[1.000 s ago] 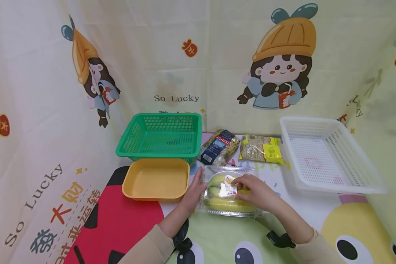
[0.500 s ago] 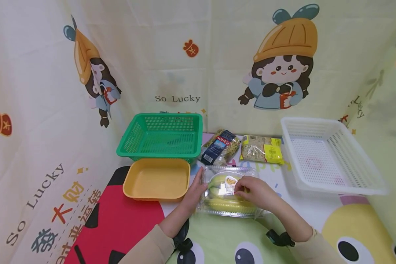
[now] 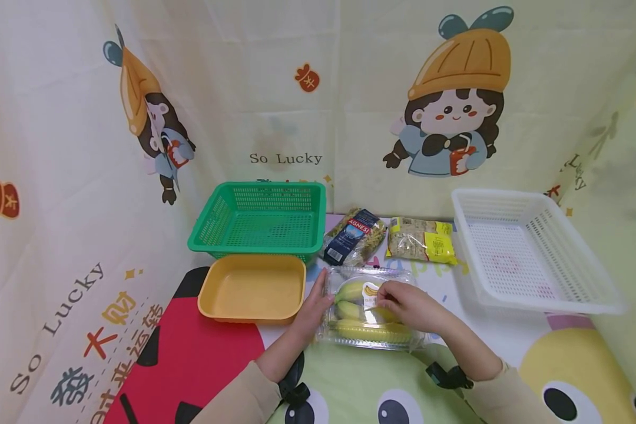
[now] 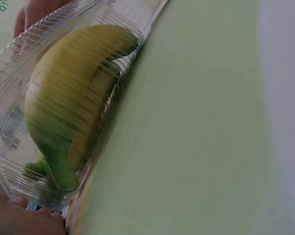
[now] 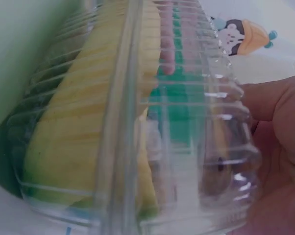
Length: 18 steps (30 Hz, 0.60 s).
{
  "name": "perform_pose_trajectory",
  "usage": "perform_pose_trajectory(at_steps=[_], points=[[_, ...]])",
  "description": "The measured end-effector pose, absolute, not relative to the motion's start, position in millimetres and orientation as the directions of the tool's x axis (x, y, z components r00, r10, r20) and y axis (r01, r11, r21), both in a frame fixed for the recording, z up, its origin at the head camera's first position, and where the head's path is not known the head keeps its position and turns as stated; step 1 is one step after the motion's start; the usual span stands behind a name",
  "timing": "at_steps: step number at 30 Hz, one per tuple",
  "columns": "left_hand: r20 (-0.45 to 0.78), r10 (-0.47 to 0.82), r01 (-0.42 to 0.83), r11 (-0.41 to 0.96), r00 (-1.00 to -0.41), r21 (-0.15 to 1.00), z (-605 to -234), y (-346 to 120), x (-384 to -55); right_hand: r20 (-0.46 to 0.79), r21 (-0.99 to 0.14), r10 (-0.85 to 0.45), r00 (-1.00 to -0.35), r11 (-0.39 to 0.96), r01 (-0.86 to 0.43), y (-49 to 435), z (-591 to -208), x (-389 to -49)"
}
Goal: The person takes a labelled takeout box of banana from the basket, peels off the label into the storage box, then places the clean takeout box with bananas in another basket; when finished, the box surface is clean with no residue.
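Cloth at 6 o'clock: pale-green cartoon-printed tablecloth [image 3: 350, 388] runs under the near side of the box.
Box position: clear, ribbed plastic clamshell box [image 3: 368, 343] lies flat on the table between the hands, long side toward the person.
Left hand: the bare left hand [image 3: 311, 312] rests along the box at 9 o'clock, fingers extended, steadying rather than gripping.
Right hand: the bare right hand [image 3: 416, 306] reaches in from 3 o'clock, fingers bent over the lid at the sticker's edge; cannot tell whether they pinch it.
Box handling: probably thin, springy and slick; shell light, most weight in the fruit; lid likely dents under a firm press.
Box hold: best low on the short walls at 9 and 3 o'clock, palms supporting the base; fruit would bruise if squeezed.
Box looks: glossy, fluted walls, flanged seam; whether latched, cannot tell.
Fruit inside: yellow bananas [image 3: 370, 331], green toward the stems.
Sticker on lid: white paper label [image 3: 370, 294] with banana picture.
Tub at 9–10 o'clock: orange-yellow plastic tub [image 3: 251, 290].
Bag at 12: clear pasta bag with dark-blue label [image 3: 354, 235].
Bag at 1: yellow-printed clear bag [image 3: 423, 240].
Basket at 10–11: green perforated plastic basket [image 3: 262, 227].
Basket at 2–3: white perforated plastic basket [image 3: 509, 253].
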<state>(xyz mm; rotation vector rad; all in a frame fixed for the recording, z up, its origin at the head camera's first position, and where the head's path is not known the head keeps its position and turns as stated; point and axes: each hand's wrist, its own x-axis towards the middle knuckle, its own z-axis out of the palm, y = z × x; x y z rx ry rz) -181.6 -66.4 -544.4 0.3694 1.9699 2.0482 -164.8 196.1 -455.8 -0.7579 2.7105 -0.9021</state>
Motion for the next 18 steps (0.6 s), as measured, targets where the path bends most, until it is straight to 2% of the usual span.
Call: perform_pose_trajectory(at_steps=[6, 14, 18], points=[[-0.005, 0.367, -0.021, -0.039, -0.930, 0.999, -547.2, -66.2, -183.2, -0.028, -0.623, -0.530, -0.847, 0.672, -0.400, 196.2, -453.5, -166.8], [-0.015, 0.367, -0.034, -0.043, -0.930, 0.998, -546.7, -65.9, -183.2, -0.055, -0.625, -0.597, -0.801, 0.646, -0.439, 200.0, -453.9, -169.8], [-0.016, 0.367, -0.034, -0.043, -0.930, 0.999, -546.0, -66.4, -182.4, -0.021, -0.598, -0.573, -0.819, 0.664, -0.449, 196.8, -454.9, -169.4]])
